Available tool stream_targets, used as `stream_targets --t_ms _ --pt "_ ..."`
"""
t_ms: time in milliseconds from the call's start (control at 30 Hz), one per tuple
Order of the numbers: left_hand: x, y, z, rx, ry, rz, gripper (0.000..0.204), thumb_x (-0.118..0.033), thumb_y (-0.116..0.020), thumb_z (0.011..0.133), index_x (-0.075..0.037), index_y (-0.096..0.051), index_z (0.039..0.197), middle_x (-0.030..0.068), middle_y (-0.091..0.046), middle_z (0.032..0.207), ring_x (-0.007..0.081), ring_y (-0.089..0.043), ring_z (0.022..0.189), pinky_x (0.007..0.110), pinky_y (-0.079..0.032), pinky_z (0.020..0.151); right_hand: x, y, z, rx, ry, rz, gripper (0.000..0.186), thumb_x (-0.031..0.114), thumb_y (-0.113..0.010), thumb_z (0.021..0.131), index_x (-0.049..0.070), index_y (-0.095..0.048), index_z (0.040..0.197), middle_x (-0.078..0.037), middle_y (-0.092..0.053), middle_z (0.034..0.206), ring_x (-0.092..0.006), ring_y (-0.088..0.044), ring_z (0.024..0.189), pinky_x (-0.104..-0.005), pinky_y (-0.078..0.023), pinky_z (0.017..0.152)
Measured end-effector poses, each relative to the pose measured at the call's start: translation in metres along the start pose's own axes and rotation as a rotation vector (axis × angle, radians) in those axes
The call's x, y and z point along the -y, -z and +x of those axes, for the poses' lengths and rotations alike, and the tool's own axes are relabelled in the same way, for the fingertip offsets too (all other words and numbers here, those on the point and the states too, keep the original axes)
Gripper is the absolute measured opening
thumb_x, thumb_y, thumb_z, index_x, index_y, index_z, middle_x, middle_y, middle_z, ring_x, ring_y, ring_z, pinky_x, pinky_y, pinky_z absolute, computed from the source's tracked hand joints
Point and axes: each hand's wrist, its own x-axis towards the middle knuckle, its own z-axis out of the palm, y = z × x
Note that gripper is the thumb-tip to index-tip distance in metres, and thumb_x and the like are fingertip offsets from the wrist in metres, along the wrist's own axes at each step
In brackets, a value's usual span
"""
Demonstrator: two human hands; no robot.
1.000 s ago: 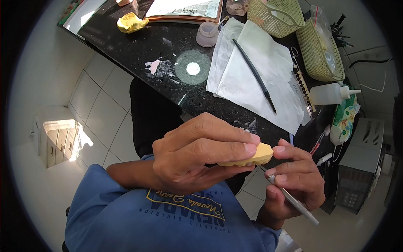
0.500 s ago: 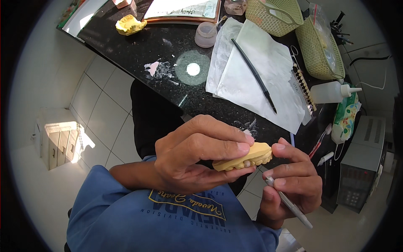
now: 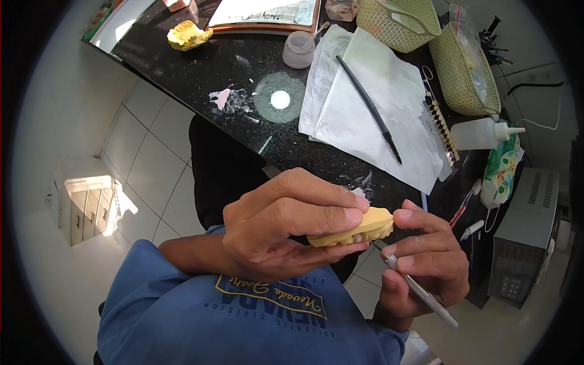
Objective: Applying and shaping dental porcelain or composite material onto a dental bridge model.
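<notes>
My left hand [image 3: 277,222] grips a yellow dental cast [image 3: 375,221], fingers across its flat base and tucked beneath. The cast is tilted so its row of teeth faces down toward me, with one paler tooth among them. In my right hand [image 3: 435,258], a slim grey handpiece-like tool [image 3: 429,296] is pinched between thumb and fingers. Its thin dark tip points at the teeth; whether it touches them I cannot tell. My right index fingertip rests at or very near the cast's right end.
On the black counter [image 3: 201,76] lie another yellow cast [image 3: 188,36], a small jar [image 3: 298,50] and white paper sheets [image 3: 365,115] bearing a black pen-shaped tool [image 3: 369,109]. Baskets [image 3: 398,24], a squeeze bottle [image 3: 477,133] and a tooth shade guide [image 3: 441,128] stand farther right.
My right hand has shifted slightly, and the tool's rear end has moved a little to the right. Its thin tip now shows beside the teeth. The cast has barely moved.
</notes>
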Motion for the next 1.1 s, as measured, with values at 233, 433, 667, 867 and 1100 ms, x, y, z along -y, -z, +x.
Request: stream_targets --t_ms 233,433,667,867,1100 --pt "0.000 0.000 -0.001 -0.012 0.010 0.010 0.044 -0.003 -0.083 0.071 -0.003 -0.057 0.107 0.0166 -0.063 0.103 0.0195 -0.066 0.085 0.025 -0.054 0.068 -0.004 0.002 0.003 0.023 0.012 0.023 0.026 0.016 -0.077 0.075 0.004 -0.057 0.086 -0.014 -0.065 0.073 -0.0357 -0.065 0.090 -0.0525 -0.051 0.090" --pt "0.001 0.002 0.001 0.004 -0.004 0.013 0.046 -0.003 -0.083 0.070 -0.002 -0.057 0.107 0.0172 -0.063 0.103 0.0197 -0.066 0.086 0.025 -0.055 0.068 -0.004 0.003 0.004 0.033 -0.013 0.045 0.025 0.016 -0.076 0.075 0.003 -0.057 0.085 -0.015 -0.066 0.072 -0.0355 -0.065 0.091 -0.0526 -0.050 0.091" --pt "0.002 0.001 0.000 -0.006 0.019 -0.020 0.044 0.001 -0.082 0.070 0.000 -0.056 0.106 0.0183 -0.062 0.103 0.0196 -0.065 0.086 0.026 -0.056 0.069 -0.014 0.007 -0.001 -0.037 0.069 0.182 0.032 0.002 -0.076 0.075 0.003 -0.055 0.100 -0.014 -0.067 0.084 -0.0299 -0.068 0.085 -0.0419 -0.056 0.081" --pt "-0.006 -0.002 0.001 -0.145 0.638 -0.668 0.034 0.002 -0.074 0.079 0.002 -0.051 0.105 0.0196 -0.060 0.107 0.0194 -0.065 0.096 0.032 -0.055 0.086 -0.018 -0.003 -0.012 -0.263 0.044 -0.236 0.027 0.005 -0.072 0.080 0.003 -0.055 0.100 -0.010 -0.062 0.079 -0.0171 -0.060 0.064 -0.0259 -0.052 0.060" --pt "-0.003 -0.007 0.000 -0.170 0.652 -0.611 0.032 0.002 -0.072 0.079 0.001 -0.052 0.104 0.0176 -0.061 0.105 0.0191 -0.064 0.100 0.031 -0.053 0.090 -0.014 -0.013 -0.011 -0.138 0.180 -0.345 0.029 0.007 -0.075 0.076 0.006 -0.060 0.101 -0.010 -0.063 0.079 -0.0181 -0.063 0.063 -0.0251 -0.051 0.051"
